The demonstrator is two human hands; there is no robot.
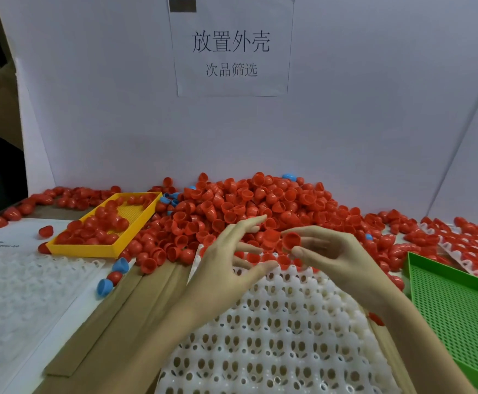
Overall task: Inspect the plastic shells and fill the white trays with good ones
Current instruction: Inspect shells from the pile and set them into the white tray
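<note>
A big heap of red plastic shells (pixel 249 203) covers the back of the table, with a few blue ones mixed in. In front of me lies a white tray (pixel 274 331) with rows of holes; red shells sit in its far row. My right hand (pixel 340 260) pinches a red shell (pixel 291 240) between thumb and fingers, its open side facing me, just above the tray's far edge. My left hand (pixel 232 265) hovers beside it with fingers spread and straight, reaching over the heap's edge and holding nothing.
A yellow tray (pixel 70 247) with several red shells stands at the left. A green mesh tray (pixel 459 311) lies at the right. Another white tray (pixel 459 248) filled with red shells sits far right. More white trays (pixel 24 282) lie at the left, and loose blue shells (pixel 104 287).
</note>
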